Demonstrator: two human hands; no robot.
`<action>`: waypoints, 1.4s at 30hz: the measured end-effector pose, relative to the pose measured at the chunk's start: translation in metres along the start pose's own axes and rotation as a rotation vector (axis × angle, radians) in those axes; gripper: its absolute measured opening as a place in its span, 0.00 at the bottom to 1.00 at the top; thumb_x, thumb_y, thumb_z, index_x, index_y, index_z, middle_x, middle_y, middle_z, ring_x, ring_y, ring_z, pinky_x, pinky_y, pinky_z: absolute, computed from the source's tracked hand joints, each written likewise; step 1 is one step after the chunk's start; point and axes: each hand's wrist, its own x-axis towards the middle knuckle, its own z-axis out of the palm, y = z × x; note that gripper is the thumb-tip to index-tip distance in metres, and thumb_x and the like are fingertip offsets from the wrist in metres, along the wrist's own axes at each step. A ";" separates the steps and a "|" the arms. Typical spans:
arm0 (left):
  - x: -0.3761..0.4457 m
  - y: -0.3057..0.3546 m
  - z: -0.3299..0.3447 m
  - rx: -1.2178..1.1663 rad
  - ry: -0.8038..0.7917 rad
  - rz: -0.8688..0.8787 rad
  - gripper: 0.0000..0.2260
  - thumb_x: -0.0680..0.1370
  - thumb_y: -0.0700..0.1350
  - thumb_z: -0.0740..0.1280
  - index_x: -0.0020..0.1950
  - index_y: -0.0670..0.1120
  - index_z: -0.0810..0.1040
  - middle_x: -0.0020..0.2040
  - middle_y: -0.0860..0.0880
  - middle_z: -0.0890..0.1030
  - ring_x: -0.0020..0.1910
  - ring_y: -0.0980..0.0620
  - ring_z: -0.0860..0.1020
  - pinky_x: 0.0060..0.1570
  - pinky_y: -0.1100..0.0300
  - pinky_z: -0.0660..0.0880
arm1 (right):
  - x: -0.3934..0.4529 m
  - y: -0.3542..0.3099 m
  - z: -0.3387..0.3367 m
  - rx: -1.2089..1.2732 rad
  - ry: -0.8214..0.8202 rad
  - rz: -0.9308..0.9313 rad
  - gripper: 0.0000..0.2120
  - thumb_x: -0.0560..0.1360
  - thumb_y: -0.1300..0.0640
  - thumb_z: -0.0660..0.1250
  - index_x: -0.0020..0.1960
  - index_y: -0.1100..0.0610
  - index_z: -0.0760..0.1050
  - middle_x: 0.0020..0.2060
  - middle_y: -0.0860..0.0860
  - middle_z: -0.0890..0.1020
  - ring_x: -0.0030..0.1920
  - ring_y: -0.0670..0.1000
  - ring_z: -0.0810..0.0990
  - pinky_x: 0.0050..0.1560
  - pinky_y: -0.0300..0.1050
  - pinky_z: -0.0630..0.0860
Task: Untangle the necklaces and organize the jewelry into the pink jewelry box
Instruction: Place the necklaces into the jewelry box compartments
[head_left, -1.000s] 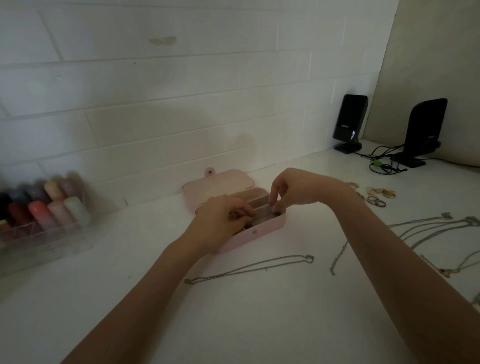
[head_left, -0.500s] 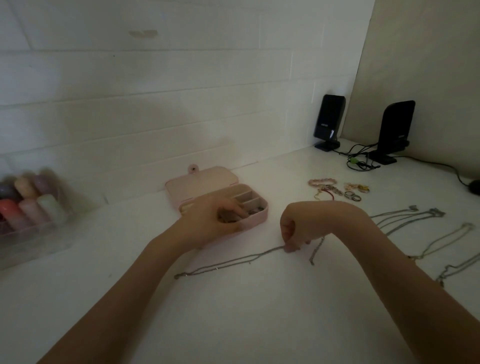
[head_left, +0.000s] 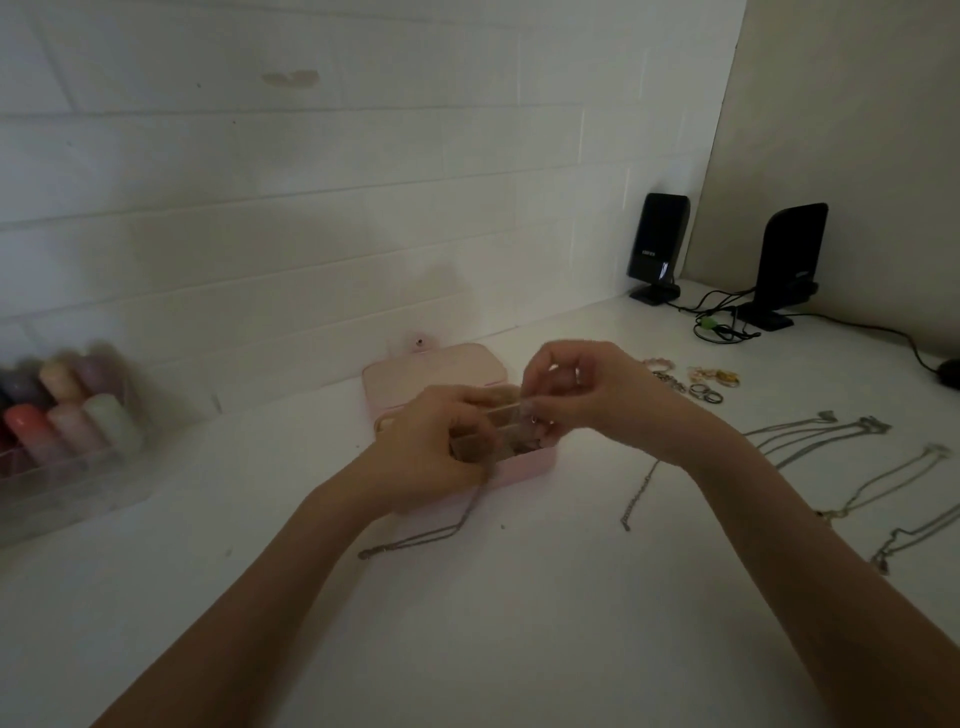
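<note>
Half a second ago the right hand (head_left: 592, 395) pinched the end of the chain necklace (head_left: 441, 530) down on the white desk (head_left: 519, 623); now it has risen over the pink jewelry box (head_left: 524, 465), fingers curled, pinching something small and blurred that I take to be that chain's end. Left hand (head_left: 441, 447) has stayed at the box's left part, fingers curled on the chain where it climbs over the front wall. That necklace runs from its free end on the desk, lower left, up and to the right into the hands, its long axis diagonal. Box sits open near the wall, lid (head_left: 431, 371) laid back, snap tab pointing at the wall, long axis running left to right with the right end nearer the camera. A short chain (head_left: 639, 493) lies just right of the box; more necklaces (head_left: 821, 436) lie well apart on the right, rings and bracelets (head_left: 701, 382) behind them. Two black speakers (head_left: 657, 244) stand in the corner; each bears a small logo too blurred to read. A clear organizer of pastel bottles (head_left: 67, 410) stands far left.
</note>
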 end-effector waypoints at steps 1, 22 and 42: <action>0.001 0.002 0.002 -0.064 0.069 -0.031 0.11 0.68 0.41 0.75 0.47 0.53 0.83 0.52 0.67 0.76 0.53 0.68 0.73 0.55 0.74 0.68 | 0.001 -0.001 0.002 0.055 0.034 -0.032 0.05 0.71 0.69 0.70 0.44 0.62 0.76 0.33 0.55 0.84 0.32 0.52 0.82 0.36 0.43 0.81; 0.006 0.013 -0.004 -0.612 0.203 -0.240 0.08 0.74 0.32 0.68 0.41 0.44 0.80 0.34 0.54 0.83 0.35 0.57 0.80 0.40 0.65 0.78 | 0.000 -0.009 -0.003 0.571 0.409 -0.204 0.06 0.76 0.69 0.63 0.45 0.60 0.74 0.36 0.55 0.83 0.44 0.56 0.85 0.42 0.43 0.80; 0.000 0.006 -0.001 -0.503 0.017 -0.273 0.28 0.64 0.54 0.74 0.60 0.65 0.69 0.47 0.59 0.84 0.50 0.59 0.82 0.51 0.64 0.77 | 0.003 0.001 0.020 0.194 0.255 -0.111 0.03 0.74 0.69 0.67 0.46 0.64 0.75 0.36 0.57 0.81 0.39 0.54 0.83 0.41 0.48 0.82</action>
